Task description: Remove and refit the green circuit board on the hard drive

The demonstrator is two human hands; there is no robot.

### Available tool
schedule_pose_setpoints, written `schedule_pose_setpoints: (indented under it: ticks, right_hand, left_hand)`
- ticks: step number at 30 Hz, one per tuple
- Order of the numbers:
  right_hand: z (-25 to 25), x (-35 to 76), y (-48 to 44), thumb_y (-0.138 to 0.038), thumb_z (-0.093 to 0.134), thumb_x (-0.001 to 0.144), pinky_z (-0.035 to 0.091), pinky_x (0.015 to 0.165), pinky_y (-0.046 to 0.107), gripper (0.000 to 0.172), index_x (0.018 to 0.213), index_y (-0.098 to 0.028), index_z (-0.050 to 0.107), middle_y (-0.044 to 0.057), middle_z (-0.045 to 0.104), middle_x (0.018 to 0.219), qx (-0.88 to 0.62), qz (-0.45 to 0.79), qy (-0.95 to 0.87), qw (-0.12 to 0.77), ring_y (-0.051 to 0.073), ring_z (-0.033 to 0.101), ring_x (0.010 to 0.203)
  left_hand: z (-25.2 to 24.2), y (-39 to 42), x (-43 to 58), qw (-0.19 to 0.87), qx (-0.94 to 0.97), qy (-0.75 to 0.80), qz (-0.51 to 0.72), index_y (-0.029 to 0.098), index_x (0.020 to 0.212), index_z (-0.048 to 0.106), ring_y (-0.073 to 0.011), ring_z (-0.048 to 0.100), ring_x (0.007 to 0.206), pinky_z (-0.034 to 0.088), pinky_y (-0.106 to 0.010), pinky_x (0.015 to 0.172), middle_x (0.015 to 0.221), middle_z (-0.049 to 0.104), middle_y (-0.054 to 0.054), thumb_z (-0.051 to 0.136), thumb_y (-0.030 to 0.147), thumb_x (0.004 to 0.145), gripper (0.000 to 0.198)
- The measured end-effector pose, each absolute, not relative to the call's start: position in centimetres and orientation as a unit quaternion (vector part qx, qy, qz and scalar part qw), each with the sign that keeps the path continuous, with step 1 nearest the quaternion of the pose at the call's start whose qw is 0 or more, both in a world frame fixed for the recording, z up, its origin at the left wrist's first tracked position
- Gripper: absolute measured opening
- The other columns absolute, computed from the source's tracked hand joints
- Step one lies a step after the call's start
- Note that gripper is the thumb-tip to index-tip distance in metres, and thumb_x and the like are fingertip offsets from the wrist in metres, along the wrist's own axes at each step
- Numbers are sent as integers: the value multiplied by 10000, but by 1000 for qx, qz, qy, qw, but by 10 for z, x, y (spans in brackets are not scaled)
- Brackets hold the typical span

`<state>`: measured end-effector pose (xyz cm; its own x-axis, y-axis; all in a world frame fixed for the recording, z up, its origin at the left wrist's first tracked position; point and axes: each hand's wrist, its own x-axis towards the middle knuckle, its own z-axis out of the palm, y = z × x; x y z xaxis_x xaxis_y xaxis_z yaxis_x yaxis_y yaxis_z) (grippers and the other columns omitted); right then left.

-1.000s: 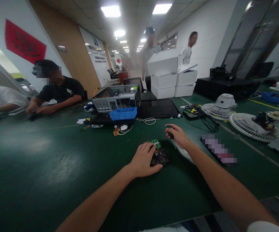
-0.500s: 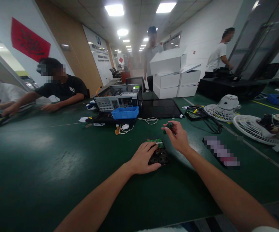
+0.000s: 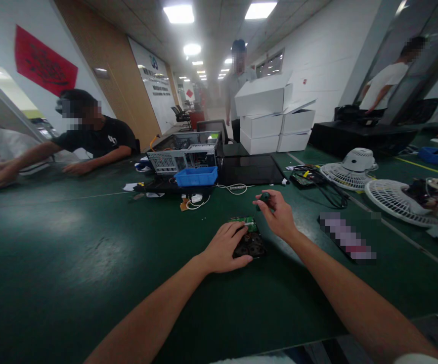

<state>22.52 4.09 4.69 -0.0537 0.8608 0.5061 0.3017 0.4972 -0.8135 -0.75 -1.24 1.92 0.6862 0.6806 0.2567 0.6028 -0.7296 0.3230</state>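
On the green tabletop lies a small black device point(image 3: 252, 245) with dark round shapes on it and a green circuit board point(image 3: 250, 221) at its far end. My left hand point(image 3: 224, 247) grips it from the left side, fingers over the top and thumb along the near edge, covering part of it. Just above and right of its far end, my right hand point(image 3: 277, 215) pinches the dark green handle of a screwdriver point(image 3: 264, 197) between thumb and fingers. The tool's thin shaft is barely visible, and I cannot tell whether its tip touches the board.
A blue bin point(image 3: 196, 177) stands before an opened computer case point(image 3: 184, 151), beside a flat black panel point(image 3: 251, 170). White boxes point(image 3: 260, 134) are stacked behind. Rightward lie a pixelated slab point(image 3: 346, 237), black cables point(image 3: 335, 194) and fan parts point(image 3: 399, 202). Co-workers sit at left and stand behind.
My left hand and the device stay put. My right hand has barely shifted with the screwdriver. The co-worker at the far right has moved rightward, and a seated person's arm has shifted left.
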Motion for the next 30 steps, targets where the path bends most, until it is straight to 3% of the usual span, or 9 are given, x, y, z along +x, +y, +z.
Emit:
schedule_pose_setpoints:
  ticks: [30]
  right_hand:
    - [45,224,41,-462,595,956,560,986,417,401,1275,-256,465,96,701,1204,-426,239,-691,533,236,723,1055]
  left_hand:
    - [19,-13,-8,104,911,352,187,208,1542,377,-340,363,1417,283,-531,1199,1542,401,-145,611,650,853,851]
